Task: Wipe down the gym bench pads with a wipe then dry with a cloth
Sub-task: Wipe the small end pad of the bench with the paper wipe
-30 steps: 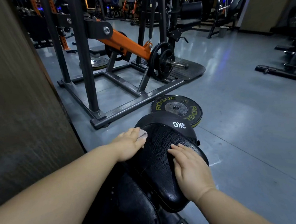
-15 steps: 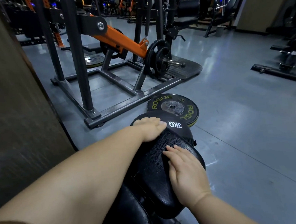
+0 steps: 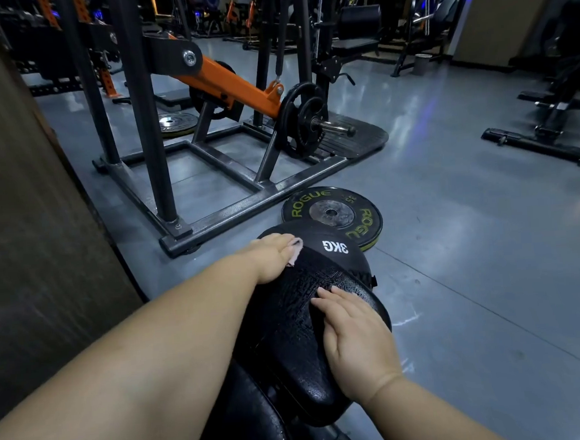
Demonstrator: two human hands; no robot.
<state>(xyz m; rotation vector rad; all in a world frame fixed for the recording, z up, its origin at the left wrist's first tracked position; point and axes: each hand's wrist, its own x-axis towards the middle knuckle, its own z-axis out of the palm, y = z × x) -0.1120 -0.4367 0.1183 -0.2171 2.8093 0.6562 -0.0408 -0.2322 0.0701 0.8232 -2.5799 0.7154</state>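
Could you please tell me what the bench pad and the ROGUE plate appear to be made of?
Bench pad: likely vinyl or faux leather, black, glossy, surface cracked. ROGUE plate: apparently matte black rubber with a dull, worn metal hub.

Grey gym floor (image 3: 455, 242), brown wall (image 3: 24, 221)

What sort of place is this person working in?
A gym, by the look of it: a Rogue weight plate lies on the floor, and an orange lever machine stands behind it.
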